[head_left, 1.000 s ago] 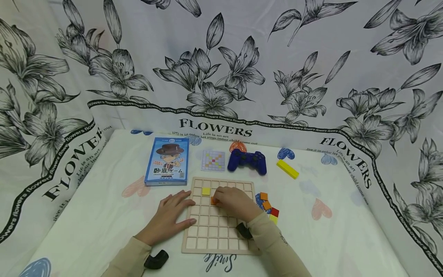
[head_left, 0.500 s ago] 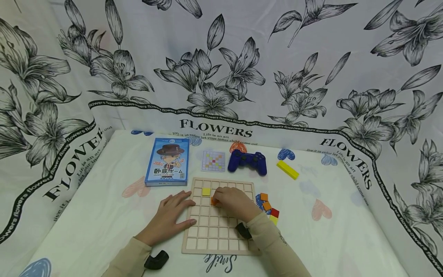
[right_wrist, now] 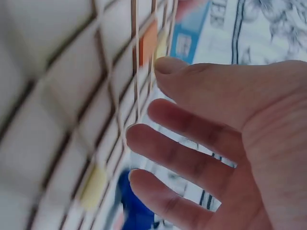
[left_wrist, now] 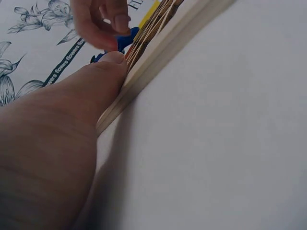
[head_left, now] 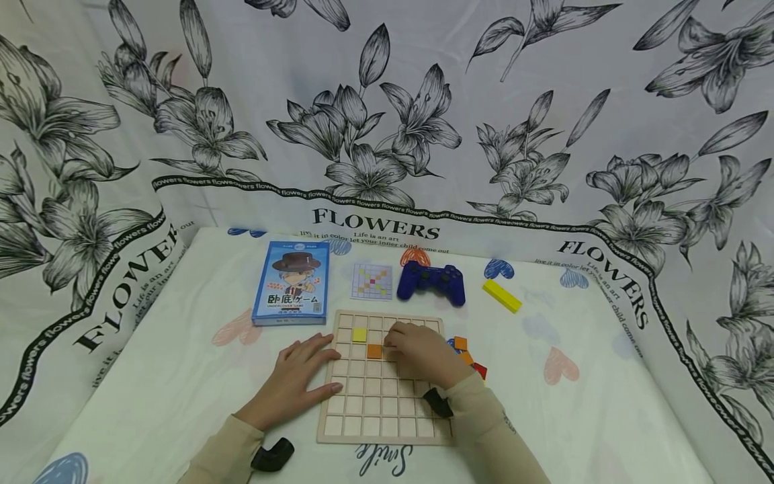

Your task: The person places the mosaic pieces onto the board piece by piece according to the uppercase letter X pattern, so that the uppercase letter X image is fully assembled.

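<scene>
A wooden grid board (head_left: pixel 373 405) lies on the table. One yellow tile (head_left: pixel 359 335) and one orange tile (head_left: pixel 374 351) sit in its cells. My left hand (head_left: pixel 296 376) rests on the board's left edge with fingers spread, and its thumb (left_wrist: pixel 91 91) touches the rim in the left wrist view. Over the upper right cells hovers my right hand (head_left: pixel 423 351). Its fingers (right_wrist: pixel 177 148) are apart and hold nothing in the right wrist view. Another yellow tile (right_wrist: pixel 93 187) shows in the grid there; in the head view my right hand hides it.
Loose orange tiles (head_left: pixel 461 343) and a red tile (head_left: pixel 480 371) lie right of the board, partly behind my right arm. Beyond the board are a blue game box (head_left: pixel 292 282), a pattern card (head_left: pixel 371 281), a blue game controller (head_left: pixel 431 282) and a yellow bar (head_left: pixel 502 296).
My right hand has let go of the orange tile and moved right, leaving that tile in its cell. My left hand has stayed at the board's edge.
</scene>
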